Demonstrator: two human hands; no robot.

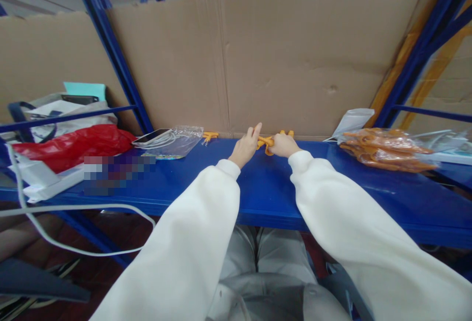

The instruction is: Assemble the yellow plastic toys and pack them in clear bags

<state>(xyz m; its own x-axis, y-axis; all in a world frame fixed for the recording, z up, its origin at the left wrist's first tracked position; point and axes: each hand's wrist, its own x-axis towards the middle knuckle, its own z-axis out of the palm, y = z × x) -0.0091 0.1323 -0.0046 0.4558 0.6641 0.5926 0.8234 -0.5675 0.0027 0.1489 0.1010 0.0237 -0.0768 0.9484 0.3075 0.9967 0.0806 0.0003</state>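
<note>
Over the blue shelf, my left hand [246,147] and my right hand [284,145] are close together at an orange plastic piece [266,141] with curved, looped parts. My left hand pinches its left end, one finger pointing up. The fingers of my right hand are closed around its right side and partly hide it. More orange plastic [287,133] shows just behind my right hand; I cannot tell whether it is the same piece. Farther left, a small orange part [210,135] with a thin metal-looking spiral lies by the cardboard.
A clear bag of orange plastic pieces [387,149] lies at right. To the left are a phone [152,136] with a white cable, a clear plastic bag [184,141], a red bag [77,145] and a white power strip [44,178]. A cardboard panel [295,55] stands behind.
</note>
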